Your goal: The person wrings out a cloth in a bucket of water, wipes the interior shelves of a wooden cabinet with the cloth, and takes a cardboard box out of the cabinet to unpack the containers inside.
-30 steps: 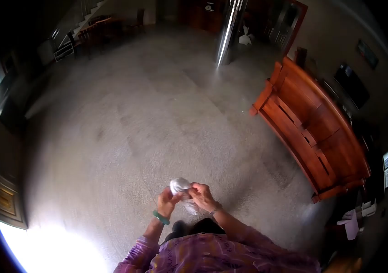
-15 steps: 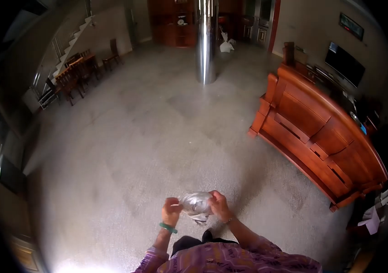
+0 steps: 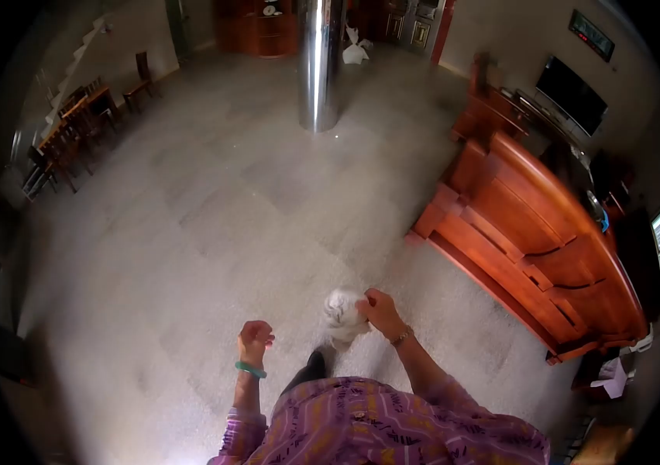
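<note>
A crumpled white plastic bag [image 3: 343,311] hangs over the floor in front of my body, its lower part drooping. My right hand [image 3: 380,308] pinches the bag's right side between closed fingers. To the left and apart from it is my left hand [image 3: 255,339], with a green bangle at the wrist. Its fingers are loosely curled with a gap between them, and nothing shows in them. What the bag contains, if anything, I cannot make out.
A large reddish wooden bench [image 3: 531,248] stands on the right. Ahead rises a shiny metal pillar [image 3: 317,70], with a white bag [image 3: 355,53] on the floor behind it. Wooden chairs and a table [image 3: 86,111] are at the far left. A television [image 3: 572,94] hangs at right.
My left hand has let go of the bag and moved left. My right hand still holds the bag, now bunched up. The view has turned slightly right, and one foot has come forward.
</note>
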